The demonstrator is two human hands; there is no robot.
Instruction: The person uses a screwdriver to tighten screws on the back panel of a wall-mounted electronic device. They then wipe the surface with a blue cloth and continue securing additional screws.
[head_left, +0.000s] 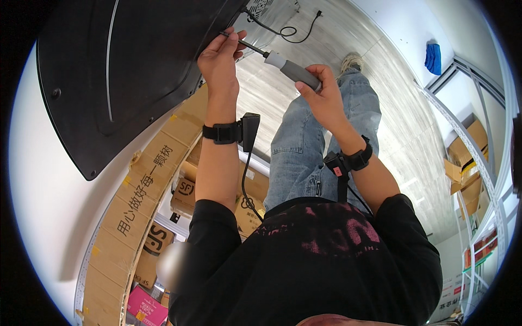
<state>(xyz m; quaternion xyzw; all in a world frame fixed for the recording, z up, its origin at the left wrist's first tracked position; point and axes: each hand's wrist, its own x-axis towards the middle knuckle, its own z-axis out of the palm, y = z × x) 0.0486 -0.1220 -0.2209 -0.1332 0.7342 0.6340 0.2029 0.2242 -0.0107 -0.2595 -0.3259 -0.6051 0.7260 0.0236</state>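
A screwdriver (292, 71) with a grey handle and a dark shaft slants between my two hands. My right hand (327, 102) is closed around the back end of its handle. At the other end, my left hand (219, 64) pinches the shaft near the tip, beside the edge of a large black panel (147, 70). Fingers cover part of the tip, so I cannot tell whether a screw sits on it. Screws (151, 119) dot the panel's border, and a pale strip (110, 65) runs along its face.
A black cable (293, 39) with a plug lies on the light wood-look floor beyond the panel. Long cardboard (136, 190) and several boxes (154, 255) stand at the left. To the right are a white metal rack (462, 127), more cartons (472, 142) and a blue cloth-like item (433, 58).
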